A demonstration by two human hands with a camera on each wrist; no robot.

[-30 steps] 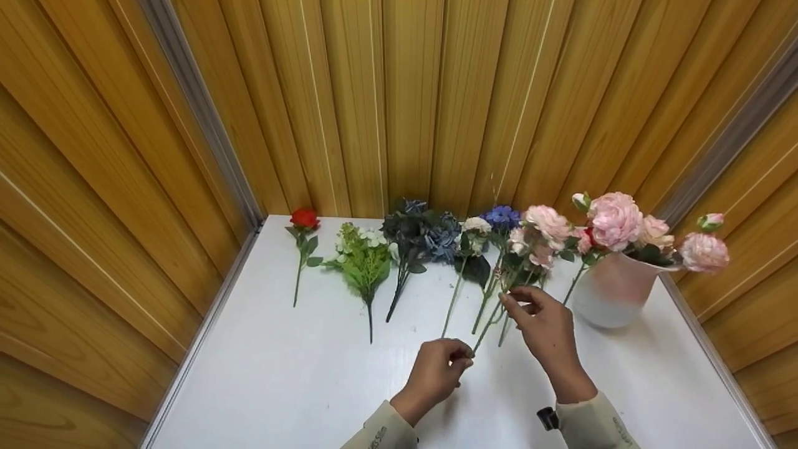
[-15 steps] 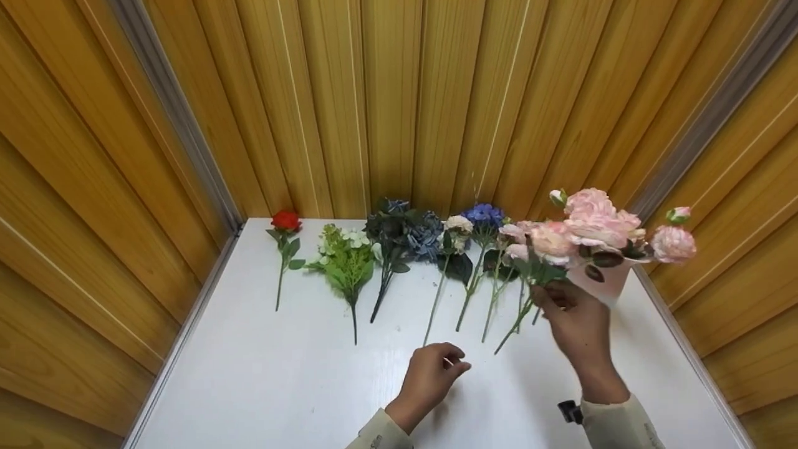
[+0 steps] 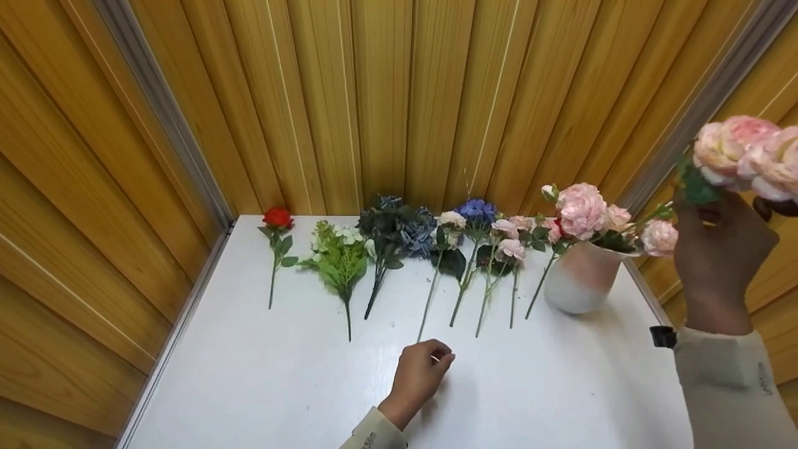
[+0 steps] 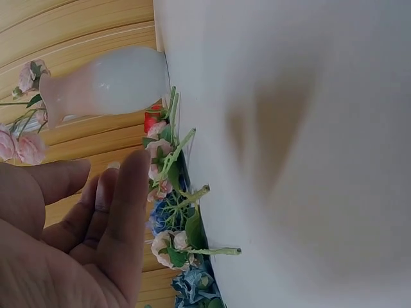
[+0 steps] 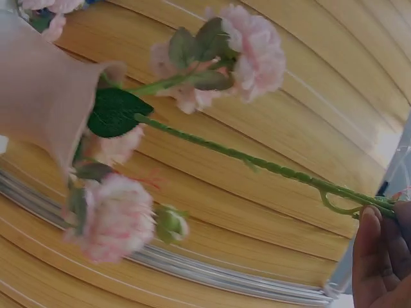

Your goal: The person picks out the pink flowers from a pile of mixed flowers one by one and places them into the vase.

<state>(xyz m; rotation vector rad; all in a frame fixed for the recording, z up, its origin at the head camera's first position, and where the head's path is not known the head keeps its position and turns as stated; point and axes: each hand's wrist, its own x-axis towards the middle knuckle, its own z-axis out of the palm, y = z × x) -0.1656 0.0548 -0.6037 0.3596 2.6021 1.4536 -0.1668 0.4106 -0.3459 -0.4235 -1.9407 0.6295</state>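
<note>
High at the right, my right hand [image 3: 717, 262] pinches the stem of a pink peony [image 3: 726, 153] just below its blooms. In the right wrist view its long green stem [image 5: 257, 163] slants toward the vase, the cut end overlapping a dark leaf [image 5: 119, 114] at the mouth. The pink-and-white vase [image 3: 580, 280] stands upright at the table's right side, bearing other pink peonies [image 3: 581, 211]. My left hand [image 3: 416, 374] hovers low over the table, fingers loosely bent with nothing between them, near the lower end of a cream flower's stem [image 3: 427, 305].
Along the back of the white table [image 3: 262, 374] lie a red rose [image 3: 277, 217], a green-and-white bunch [image 3: 340, 262], a dark blue bunch [image 3: 383, 234], a blue flower [image 3: 477, 211] and several pale pink stems [image 3: 511, 249]. Wood-panelled walls [image 3: 380, 112] enclose the table.
My left hand has let go of the peony stem and stayed low. My right hand has carried the peony up and right, over beside the vase.
</note>
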